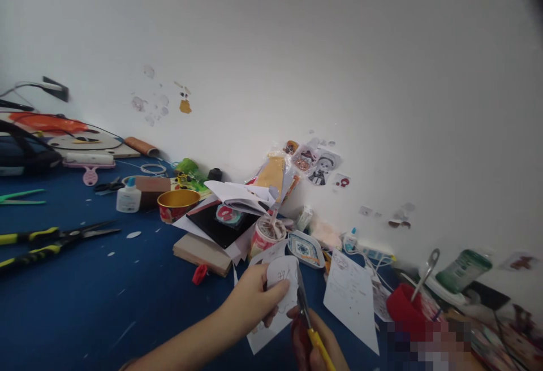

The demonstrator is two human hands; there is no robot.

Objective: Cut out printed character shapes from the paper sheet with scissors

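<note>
My left hand (pixel 259 292) pinches a white sheet of paper (pixel 283 270) with pencil lines on it, thumb on top. In my right hand (pixel 316 340) is a pair of scissors (pixel 302 297) with a yellow handle, its blades pointing up along the right edge of that sheet. The lower fingers of this hand are partly out of view. Under both hands lies another part of the paper, and I cannot tell whether it is the same sheet. A drawn-on sheet (pixel 352 297) rests to the right.
Books and folded papers (pixel 241 195) are stacked ahead, beside a paper cup (pixel 268 234) and a patterned dish (pixel 306 248). Long-nosed pliers (pixel 55 241), a glue bottle (pixel 128 195) and a gold-lined bowl (pixel 178 204) are at left. A red container (pixel 407 306) stands at right.
</note>
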